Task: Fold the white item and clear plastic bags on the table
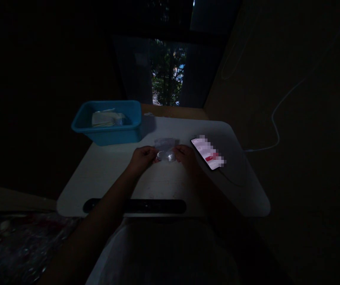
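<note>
A small clear plastic bag (pixel 165 147) is held just above or on the white table, between my two hands; the dim light hides which. My left hand (pixel 143 156) pinches its left edge with thumb and fingers. At the opposite edge, my right hand (pixel 184 152) grips the bag in the same way. The plastic catches light near its lower part, and I cannot make out whether anything is inside. Close to my right hand lies a phone (pixel 207 153) with its screen lit.
A blue plastic basket (pixel 114 136) holding pale folded items (pixel 106 118) stands at the table's back left. Along the front edge of the white table (pixel 164 182) runs a dark slot (pixel 158 206). A white cable (pixel 273 118) hangs at right. Beyond is a window (pixel 168 75).
</note>
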